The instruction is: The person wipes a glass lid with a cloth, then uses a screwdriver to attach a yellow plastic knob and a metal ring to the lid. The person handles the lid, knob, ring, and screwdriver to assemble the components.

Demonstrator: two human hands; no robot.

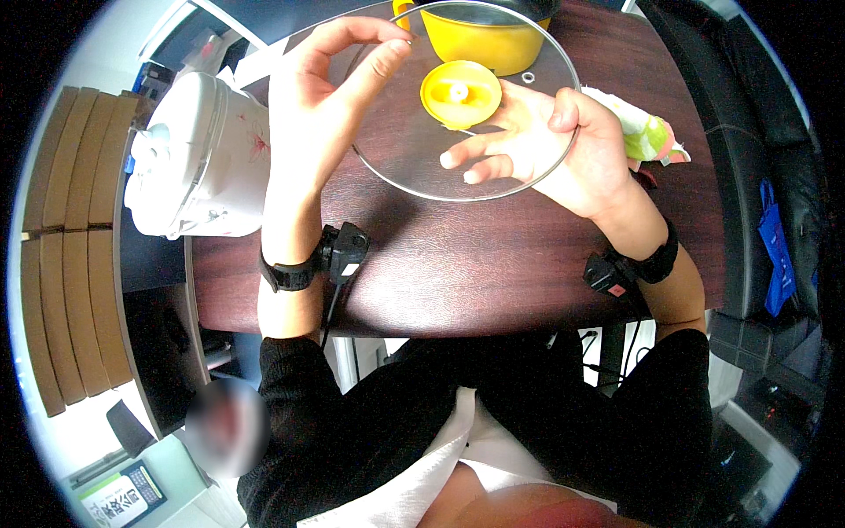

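A round, clear glass pot lid point(396, 163) with a metal rim is held tilted above the table. My right hand point(572, 145) is closed on its right edge, thumb on the rim and fingers spread behind the glass. At the lid's middle is a round yellow knob point(460, 114) with a recessed, bright centre. To the left, my left hand point(321, 106) is raised by the lid's rim, its thumb and forefinger pinched together. A tiny shiny spot shows at those fingertips, too small to name. Beyond the lid stands a yellow pot point(493, 55) with a dark inside.
A small metal ring point(528, 77) lies on the dark wooden table point(458, 264). A white lidded bucket point(224, 167) with floral print stands left. Right of my right hand lies a green-and-white patterned cloth point(647, 132). Black straps with small devices circle both wrists; cables hang from them.
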